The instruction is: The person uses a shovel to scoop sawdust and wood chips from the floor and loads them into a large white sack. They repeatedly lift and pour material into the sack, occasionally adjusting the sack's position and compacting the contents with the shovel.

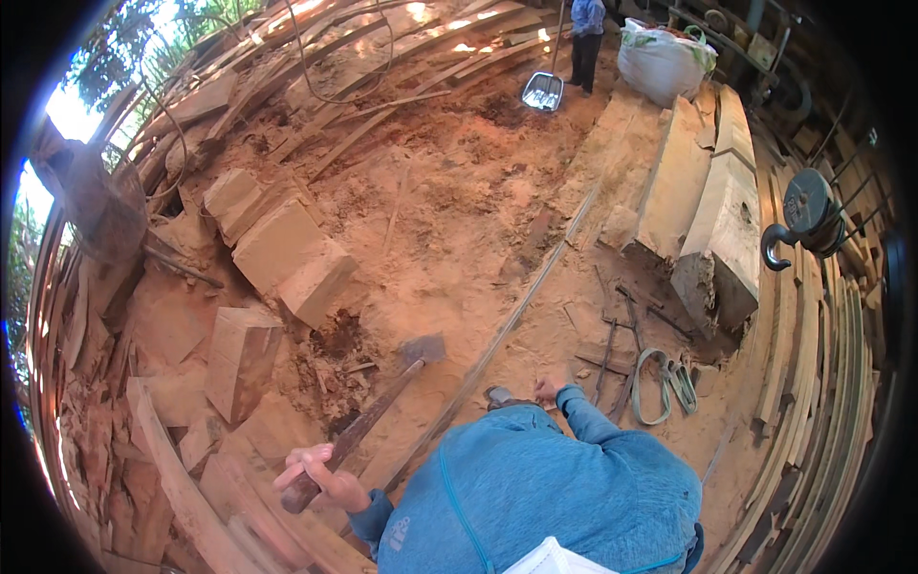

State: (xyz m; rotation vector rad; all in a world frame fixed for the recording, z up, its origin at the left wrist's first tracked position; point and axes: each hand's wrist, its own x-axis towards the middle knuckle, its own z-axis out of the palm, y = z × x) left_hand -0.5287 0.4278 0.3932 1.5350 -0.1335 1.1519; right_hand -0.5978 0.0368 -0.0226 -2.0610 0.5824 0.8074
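Note:
My left hand (323, 476) is closed around the upper end of a hoe (368, 417) with a thick, dark wooden handle. Its flat, squarish metal blade rests on the sawdust-covered ground ahead of me. Away from the handle, my right hand (548, 390) hangs low in front of my blue sleeve, beside a shoe (499, 394). Its fingers look curled, and I see nothing in them. A long metal rail (535, 287) runs along the ground, between the blade and a pale looped strap (654, 386). Thin metal bars (631, 320) lie near the strap.
Squared timber blocks (292, 251) lie to the left, and heavy beams (719, 220) to the right. A hanging hook with a pulley (811, 210) is at the right. Farther off, a person (587, 43) stands by a shovel (543, 91) and a big white sack (663, 62).

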